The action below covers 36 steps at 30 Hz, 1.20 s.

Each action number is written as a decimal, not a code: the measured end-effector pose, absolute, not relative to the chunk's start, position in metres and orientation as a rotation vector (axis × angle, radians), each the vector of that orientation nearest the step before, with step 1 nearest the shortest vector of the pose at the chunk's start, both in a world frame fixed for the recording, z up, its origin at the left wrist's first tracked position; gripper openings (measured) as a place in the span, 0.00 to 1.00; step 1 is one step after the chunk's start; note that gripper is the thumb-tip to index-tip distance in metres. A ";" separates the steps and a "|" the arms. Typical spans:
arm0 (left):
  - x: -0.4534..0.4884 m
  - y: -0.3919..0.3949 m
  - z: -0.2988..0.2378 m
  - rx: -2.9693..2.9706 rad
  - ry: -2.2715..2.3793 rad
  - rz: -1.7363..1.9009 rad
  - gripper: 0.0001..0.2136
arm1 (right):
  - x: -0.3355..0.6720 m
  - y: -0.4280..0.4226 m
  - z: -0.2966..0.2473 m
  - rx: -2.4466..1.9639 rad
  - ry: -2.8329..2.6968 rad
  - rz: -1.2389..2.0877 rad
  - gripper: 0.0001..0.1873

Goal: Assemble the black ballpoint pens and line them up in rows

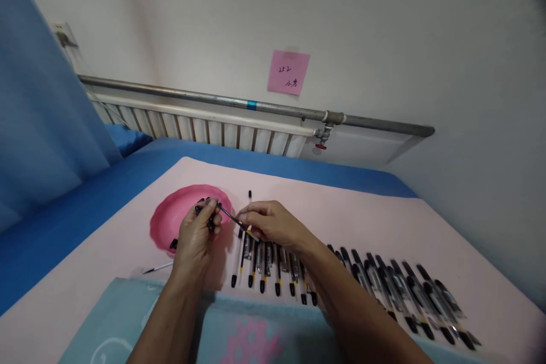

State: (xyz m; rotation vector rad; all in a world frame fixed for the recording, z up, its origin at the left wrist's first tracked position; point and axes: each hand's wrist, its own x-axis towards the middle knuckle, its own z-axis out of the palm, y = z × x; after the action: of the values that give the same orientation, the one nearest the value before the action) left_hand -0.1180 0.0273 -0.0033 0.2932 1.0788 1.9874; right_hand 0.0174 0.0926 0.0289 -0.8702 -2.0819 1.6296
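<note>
Between my two hands runs a thin dark pen refill [232, 218] with a yellow band near its lower right end. My left hand [197, 228], over the edge of the pink bowl, is closed around several small black pieces that look like pen caps [210, 224], with the refill's upper end at its fingertips. The fingers of my right hand [271, 220] pinch the refill's other end. Just below that hand lies a row of clear pens [251, 264] with black ends, partly hidden by my right forearm.
The pink scalloped bowl [160, 216] stands at left with black pieces inside. A thin white refill [157, 268] lies in front of it. More pens [398, 287] lie in a slanted row at right. Behind the pink tabletop [341, 210] are a radiator [213, 129] and a pipe.
</note>
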 end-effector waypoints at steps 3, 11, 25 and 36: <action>-0.114 0.029 -0.004 0.316 1.096 1.978 0.12 | 0.020 0.084 0.030 -0.868 -2.080 1.642 0.06; -0.114 0.028 -0.001 0.248 1.077 1.939 0.13 | 0.016 0.118 0.008 -1.137 -1.881 1.445 0.08; -0.111 0.025 0.002 0.250 1.039 1.889 0.11 | -0.009 0.158 -0.037 -1.586 -1.911 1.230 0.14; -0.100 0.029 0.009 0.057 0.891 1.757 0.06 | 0.013 0.120 0.019 -1.110 -2.032 1.205 0.05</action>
State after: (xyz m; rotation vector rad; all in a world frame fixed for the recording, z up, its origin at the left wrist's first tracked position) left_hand -0.0998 0.0286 0.0087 0.0566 0.8914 1.7575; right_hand 0.0134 0.1198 0.0186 -1.1103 -2.0321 1.2046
